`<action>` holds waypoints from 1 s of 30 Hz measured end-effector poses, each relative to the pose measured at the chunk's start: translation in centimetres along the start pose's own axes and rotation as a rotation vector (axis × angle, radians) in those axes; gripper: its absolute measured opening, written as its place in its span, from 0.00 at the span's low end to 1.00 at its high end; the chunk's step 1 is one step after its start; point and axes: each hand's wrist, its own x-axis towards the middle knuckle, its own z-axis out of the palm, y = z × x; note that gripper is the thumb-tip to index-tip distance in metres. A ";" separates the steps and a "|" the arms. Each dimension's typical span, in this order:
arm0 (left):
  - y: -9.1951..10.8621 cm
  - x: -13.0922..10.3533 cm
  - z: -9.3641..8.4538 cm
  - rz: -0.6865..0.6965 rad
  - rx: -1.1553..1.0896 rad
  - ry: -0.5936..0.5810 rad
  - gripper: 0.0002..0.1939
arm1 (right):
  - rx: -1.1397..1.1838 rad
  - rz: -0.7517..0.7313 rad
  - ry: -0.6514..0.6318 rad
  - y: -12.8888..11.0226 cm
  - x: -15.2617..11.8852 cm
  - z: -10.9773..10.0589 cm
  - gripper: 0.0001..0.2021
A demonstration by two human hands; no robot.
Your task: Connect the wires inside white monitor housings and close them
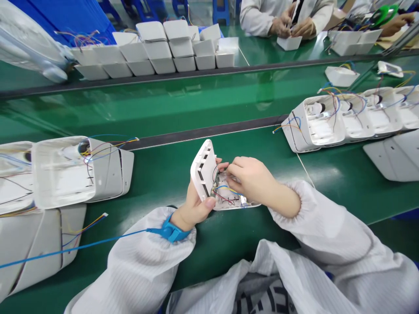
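My left hand grips a white plastic cover with dark slots along its edge, holding it tilted up. Below and to its right lies a white plastic housing, open side up, partly covered by my hands. Red, blue and yellow wires run between cover and housing. My right hand is over the housing, fingers curled together at the inner side of the cover; whatever is between the fingertips is hidden. On my left wrist is a blue strap with a blue cord.
White housings with loose wires stand at left and in a row at right. Stacked white boxes and a fan are across the bench. A co-worker's hands handle a white part. A dark strip crosses the green bench.
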 end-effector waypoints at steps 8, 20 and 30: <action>0.3 0.0 0.2 -0.019 0.016 0.027 0.42 | 0.179 0.036 0.098 0.2 -0.1 0.5 0.11; 0.3 0.1 -0.1 -0.032 0.024 0.002 0.41 | 0.201 0.001 0.083 0.3 0.0 0.3 0.10; 0.6 0.4 -0.3 -0.061 0.057 -0.005 0.39 | 0.210 -0.059 0.067 0.5 0.0 0.2 0.13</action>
